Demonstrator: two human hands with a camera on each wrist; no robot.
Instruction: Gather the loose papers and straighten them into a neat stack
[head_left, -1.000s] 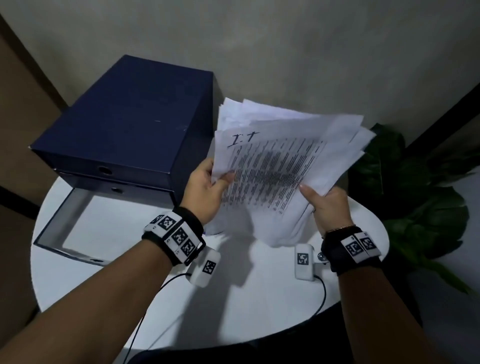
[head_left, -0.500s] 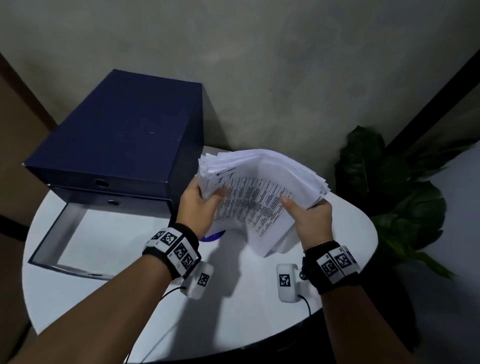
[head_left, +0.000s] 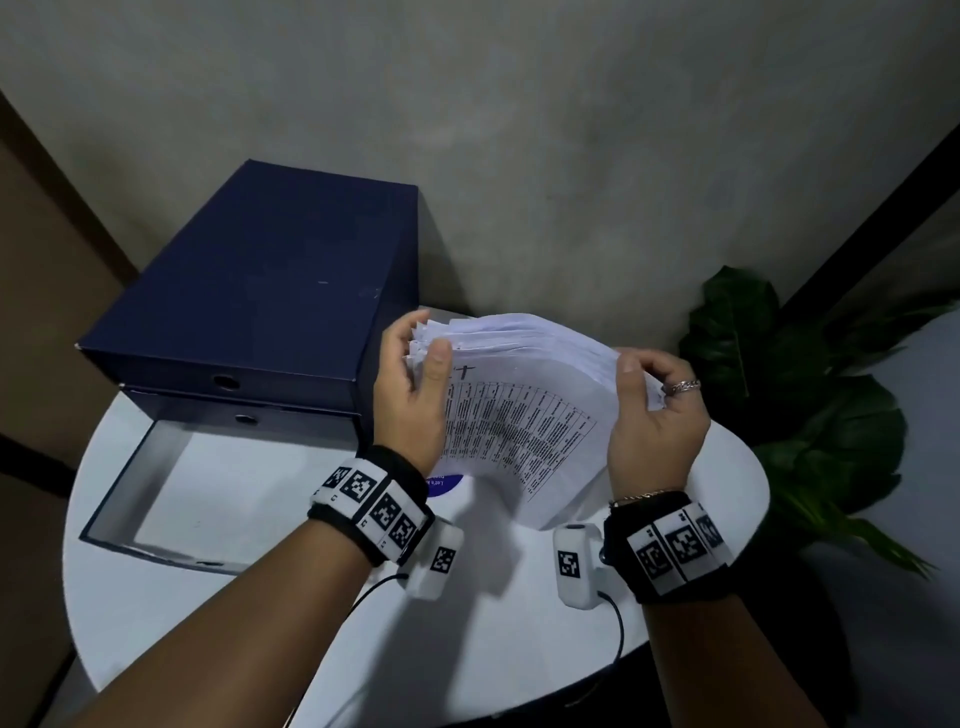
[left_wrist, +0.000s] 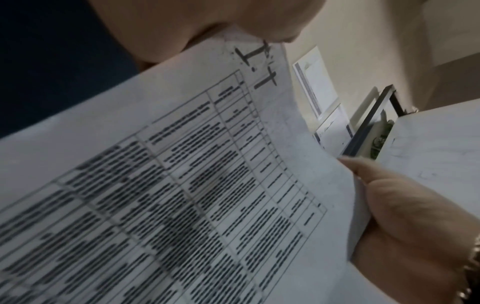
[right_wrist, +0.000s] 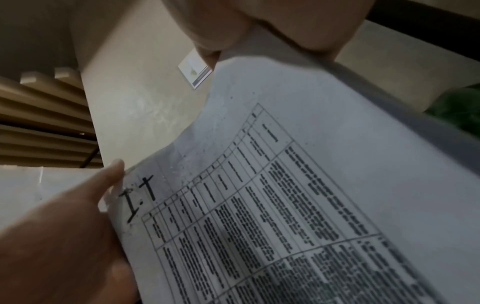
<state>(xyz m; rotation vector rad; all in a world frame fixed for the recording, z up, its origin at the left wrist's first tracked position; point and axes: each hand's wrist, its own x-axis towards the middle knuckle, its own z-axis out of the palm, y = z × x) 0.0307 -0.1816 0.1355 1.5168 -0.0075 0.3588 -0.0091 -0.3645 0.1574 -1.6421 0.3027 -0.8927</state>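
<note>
A thick bundle of white printed papers (head_left: 524, 410) stands on its lower edge on the round white table (head_left: 260, 613), leaning away from me. The top sheet (left_wrist: 207, 185) shows a printed table and a handwritten mark. My left hand (head_left: 415, 384) grips the bundle's left upper corner, thumb on the front sheet. My right hand (head_left: 654, 415) holds the right side, thumb in front and fingers curled behind. The upper edges of the papers (right_wrist: 337, 144) are fanned and uneven.
A dark blue box (head_left: 260, 291) with a pulled-out empty drawer (head_left: 171, 493) stands at the left on the table. A blue round sticker (head_left: 444, 482) lies under the papers. A green plant (head_left: 810, 410) is at the right, beyond the table's edge.
The spread papers came down from in front of me to the table and were squeezed together into a tighter bundle. Both hands slid up to its upper corners.
</note>
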